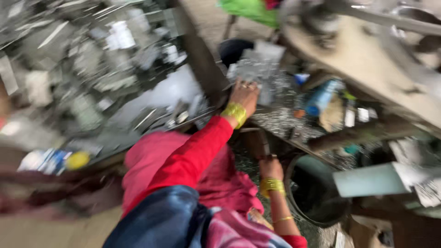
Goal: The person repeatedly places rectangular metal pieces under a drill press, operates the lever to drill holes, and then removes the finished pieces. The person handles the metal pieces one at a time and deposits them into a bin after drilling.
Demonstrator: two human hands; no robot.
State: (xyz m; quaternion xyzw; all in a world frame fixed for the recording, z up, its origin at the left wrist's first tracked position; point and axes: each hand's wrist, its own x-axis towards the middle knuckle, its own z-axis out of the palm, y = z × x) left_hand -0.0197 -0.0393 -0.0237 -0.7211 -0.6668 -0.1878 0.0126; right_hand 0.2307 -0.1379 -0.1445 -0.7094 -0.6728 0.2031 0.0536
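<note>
The picture is heavily blurred by motion. My left hand (243, 94), with a red sleeve and gold bangles at the wrist, reaches out and rests on a heap of small shiny metal bits (275, 117), beside a clear plastic bag (257, 66). Whether its fingers grip anything is too blurred to tell. My right hand (271, 169), also in gold bangles, is lower and closer to me. It is closed around a dark handle-like tool (262, 144) that points up from the fist. Pink cloth (220, 179) lies over my lap between the two arms.
A dark round bucket (317, 195) stands just right of my right hand. A blue bottle (321, 96) lies among the clutter, under a dusty machine frame (367, 59). Grey metal scrap (92, 69) fills the left. Green cloth (250, 10) is at the top.
</note>
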